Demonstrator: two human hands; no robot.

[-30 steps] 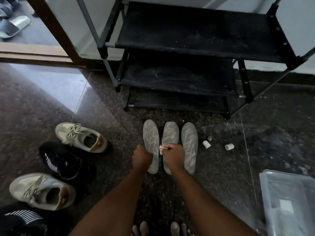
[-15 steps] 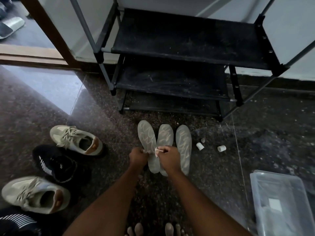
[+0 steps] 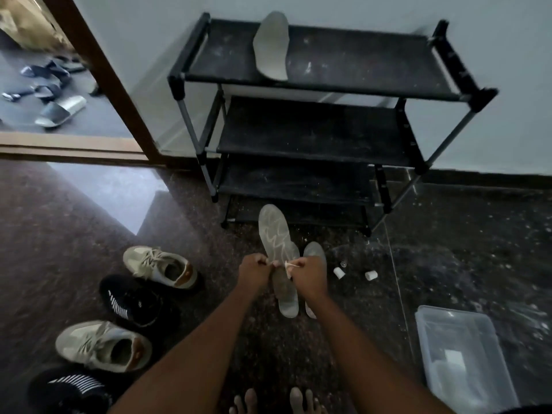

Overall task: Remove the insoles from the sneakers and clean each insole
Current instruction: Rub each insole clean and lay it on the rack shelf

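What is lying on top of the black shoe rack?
One pale insole lies on the shoe rack's top shelf. The shelf surface beneath it is covered, and the lower shelves' rear parts are hidden by those above.

Blk sneaker (image 3: 70, 388) partly off btm edge.

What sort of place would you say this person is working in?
Most likely a home entryway: a black shoe rack stands against the wall, sneakers sit on the polished stone floor, and sandals lie beyond the door frame.
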